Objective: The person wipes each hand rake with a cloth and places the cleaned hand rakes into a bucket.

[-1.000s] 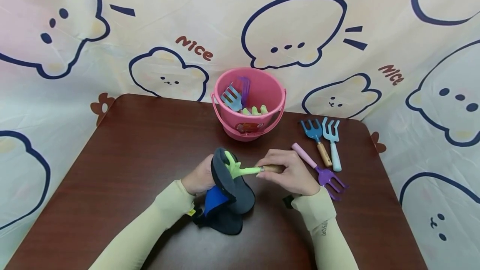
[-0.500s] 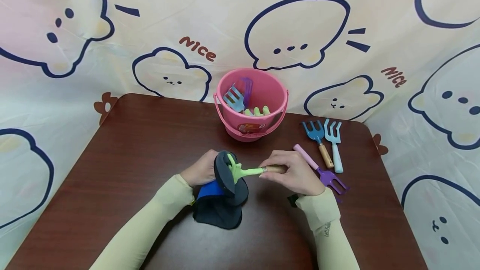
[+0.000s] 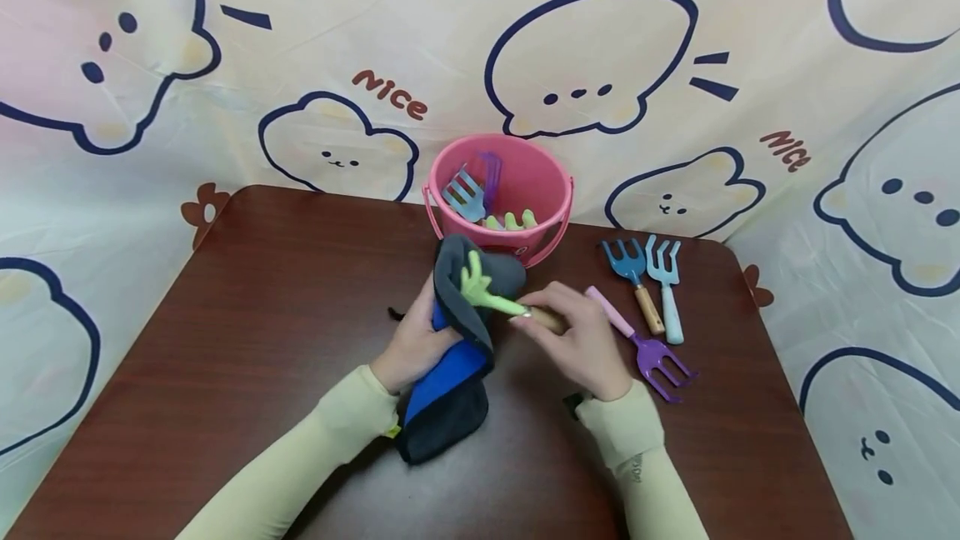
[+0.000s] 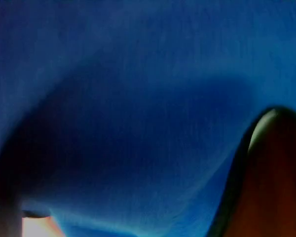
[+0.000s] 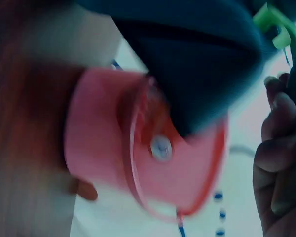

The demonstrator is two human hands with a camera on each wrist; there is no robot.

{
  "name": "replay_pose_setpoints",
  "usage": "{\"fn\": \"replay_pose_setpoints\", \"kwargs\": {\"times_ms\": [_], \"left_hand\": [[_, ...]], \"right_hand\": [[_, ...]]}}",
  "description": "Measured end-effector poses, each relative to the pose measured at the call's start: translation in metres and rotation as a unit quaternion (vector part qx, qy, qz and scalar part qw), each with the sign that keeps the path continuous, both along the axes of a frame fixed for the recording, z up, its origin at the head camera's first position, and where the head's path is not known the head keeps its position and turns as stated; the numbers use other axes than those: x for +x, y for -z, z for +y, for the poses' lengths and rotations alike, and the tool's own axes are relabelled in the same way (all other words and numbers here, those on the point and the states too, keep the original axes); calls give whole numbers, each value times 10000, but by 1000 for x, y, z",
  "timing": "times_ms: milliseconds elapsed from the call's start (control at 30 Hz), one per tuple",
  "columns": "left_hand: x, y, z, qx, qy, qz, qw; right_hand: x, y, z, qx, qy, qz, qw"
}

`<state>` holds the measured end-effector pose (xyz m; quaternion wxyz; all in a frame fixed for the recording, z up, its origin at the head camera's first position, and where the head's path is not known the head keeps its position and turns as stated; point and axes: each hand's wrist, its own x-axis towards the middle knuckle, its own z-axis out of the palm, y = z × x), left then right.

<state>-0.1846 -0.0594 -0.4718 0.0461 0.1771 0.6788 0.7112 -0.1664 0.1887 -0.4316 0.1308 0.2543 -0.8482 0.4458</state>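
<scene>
My left hand (image 3: 411, 348) grips a folded cloth (image 3: 450, 375), thick-looking, dark grey on one face and blue on the other. In the left wrist view its blue face (image 4: 153, 148) fills most of the picture. My right hand (image 3: 583, 342) pinches the wooden handle of a small light-green garden fork (image 3: 477, 285). The green tines lie against the grey face, inside a fold of the cloth. In the right wrist view the curled fingers (image 5: 281, 116) hold the handle, beside the cloth's dark corner (image 5: 202, 74).
A pink bucket (image 3: 540, 177) stands at the back, partly behind the cloth, with light-blue, purple and green forks inside. On the right of the brown table (image 3: 300, 273) lie a dark-blue fork (image 3: 628, 265), a light-blue fork (image 3: 666, 277) and a purple fork (image 3: 656, 357). A patterned curtain hangs behind.
The cloth has been raised toward the bucket and opened out, showing more blue. The left hand has turned on it, and the fork's tines have moved up with it, tilting the handle down rightward.
</scene>
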Motion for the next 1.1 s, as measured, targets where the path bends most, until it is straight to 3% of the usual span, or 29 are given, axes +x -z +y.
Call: {"fn": "replay_pose_setpoints", "kwargs": {"times_ms": [100, 233, 300, 400, 500, 633, 733, 833, 900, 1000, 1100], "left_hand": [[4, -2, 10, 655, -460, -150, 9967], [8, -4, 12, 1245, -1103, -572, 9844], [8, -5, 12, 1474, -1260, -821, 9776], [6, -6, 11, 1753, -1370, -1106, 9686], [3, -7, 8, 1955, -1221, -1226, 9653], [1, -9, 6, 1808, -1179, -1474, 9652], [0, -10, 4, 1542, -1310, -1632, 9656], [-1, -9, 3, 1307, -1328, -1557, 9701], [0, -9, 3, 1106, -1171, -1343, 9778], [2, -7, 4, 746, -815, -776, 9908], [6, -3, 6, 471, -454, -191, 9977]], "right_hand": [[5, 7, -17, 65, -235, -55, 9997], [9, 14, -31, -5, -448, -55, 9990], [10, 16, -34, 50, -509, 12, 9987], [11, 19, -38, 149, -573, 102, 9982], [10, 20, -40, 169, -568, 220, 9980], [8, 21, -38, 120, -591, 326, 9976], [6, 21, -36, 176, -670, 147, 9975], [4, 19, -32, 327, -655, -141, 9972], [3, 17, -30, 417, -553, -188, 9974], [5, 12, -27, 334, -370, -4, 9988], [11, 10, -29, -47, -442, 42, 9990]]}}
